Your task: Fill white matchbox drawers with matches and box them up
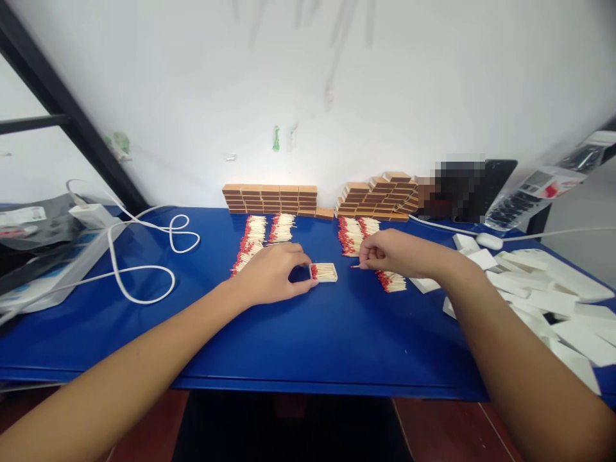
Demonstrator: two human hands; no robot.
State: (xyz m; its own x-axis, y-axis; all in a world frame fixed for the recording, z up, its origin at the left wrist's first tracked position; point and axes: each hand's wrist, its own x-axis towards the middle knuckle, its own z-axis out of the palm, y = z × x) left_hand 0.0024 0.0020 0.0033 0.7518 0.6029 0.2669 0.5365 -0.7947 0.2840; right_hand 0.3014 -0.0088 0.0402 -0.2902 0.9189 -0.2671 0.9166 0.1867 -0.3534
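Observation:
A small white matchbox tray [330, 278] lies on the blue table, part filled with red-tipped matches [323, 271]. My left hand [272, 274] grips its left end between thumb and fingers. To the right of the tray, my right hand [385, 250] pinches a single match [355, 266], its red head pointing left, just above or on the table. Loose matches [350, 236] lie in rows behind the right hand, and a smaller bunch [392, 282] sits below it. More matches [283, 228] are laid out behind my left hand, which partly covers them.
Brown-sided matchboxes [269, 200] are stacked along the wall, with another stack [378, 197] further right. Empty white trays [539, 295] pile up at the right. A plastic bottle [543, 186] leans there. White cables [139, 256] and a power strip [62, 269] lie left.

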